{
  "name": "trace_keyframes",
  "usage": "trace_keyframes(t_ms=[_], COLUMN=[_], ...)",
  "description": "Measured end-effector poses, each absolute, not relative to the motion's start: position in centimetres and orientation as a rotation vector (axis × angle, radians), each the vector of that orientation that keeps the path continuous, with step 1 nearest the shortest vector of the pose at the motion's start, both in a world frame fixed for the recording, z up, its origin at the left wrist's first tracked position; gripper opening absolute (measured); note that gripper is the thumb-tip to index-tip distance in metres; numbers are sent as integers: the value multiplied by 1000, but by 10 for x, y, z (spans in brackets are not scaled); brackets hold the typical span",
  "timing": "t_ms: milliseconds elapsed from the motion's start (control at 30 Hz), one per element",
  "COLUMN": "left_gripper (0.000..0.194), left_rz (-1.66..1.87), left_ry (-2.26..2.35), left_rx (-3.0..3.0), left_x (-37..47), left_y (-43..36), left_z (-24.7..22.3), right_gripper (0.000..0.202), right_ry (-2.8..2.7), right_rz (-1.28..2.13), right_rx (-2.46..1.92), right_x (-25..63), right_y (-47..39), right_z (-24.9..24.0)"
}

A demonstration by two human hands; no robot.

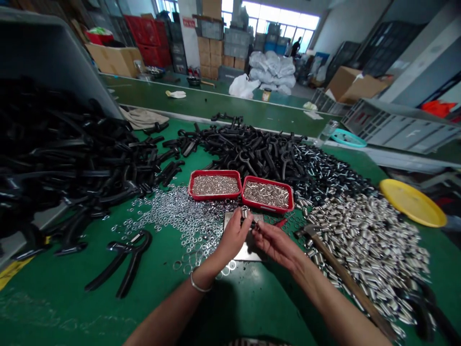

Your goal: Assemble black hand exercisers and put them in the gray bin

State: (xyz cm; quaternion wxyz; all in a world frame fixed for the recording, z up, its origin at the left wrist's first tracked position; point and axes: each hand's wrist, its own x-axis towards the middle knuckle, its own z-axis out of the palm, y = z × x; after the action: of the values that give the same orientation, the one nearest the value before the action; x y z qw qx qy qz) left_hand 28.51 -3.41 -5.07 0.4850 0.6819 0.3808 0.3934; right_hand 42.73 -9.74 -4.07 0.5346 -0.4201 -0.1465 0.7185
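Note:
My left hand [234,234], with a bracelet on its wrist, is closed around a small dark part with a silver coil [245,212] at its top. From the right, my right hand [272,242] pinches the dark end of this part. Both hands are over a flat metal plate [248,253]. Just beyond them stand two red trays, one holding tiny metal pieces [215,184], the other small pins [266,193]. Silver rings [196,226] are spread left of the plate. A black hand grip with a spring [131,254] lies at the left.
A hammer [345,276] lies at the right beside a heap of silver springs [367,245]. Black handles [252,149] are piled behind the trays and at the left. A yellow lid [412,203] and a grey crate [403,126] are at the right.

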Motion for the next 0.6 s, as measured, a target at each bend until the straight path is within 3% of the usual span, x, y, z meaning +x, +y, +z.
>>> trace_keyframes(t_ms=[167,367,500,600], left_gripper=[23,28,34,37], left_rz=[932,876,854,868], left_ry=[960,841,825,764], left_rx=[1601,1353,1067,759], left_x=[284,283,289,296], left_y=[-33,-31,-31,-29], left_z=[-48,-45,-62,-74], right_gripper=[23,15,34,34], right_ry=[-688,-1583,-1952,-1968], right_rz=[1380,422,342,324], right_rx=[-1191,-1483,-1525,-1748], right_x=[420,423,442,493], right_y=[-101,-102,-108,-112], right_z=[-41,-47,-44,-38])
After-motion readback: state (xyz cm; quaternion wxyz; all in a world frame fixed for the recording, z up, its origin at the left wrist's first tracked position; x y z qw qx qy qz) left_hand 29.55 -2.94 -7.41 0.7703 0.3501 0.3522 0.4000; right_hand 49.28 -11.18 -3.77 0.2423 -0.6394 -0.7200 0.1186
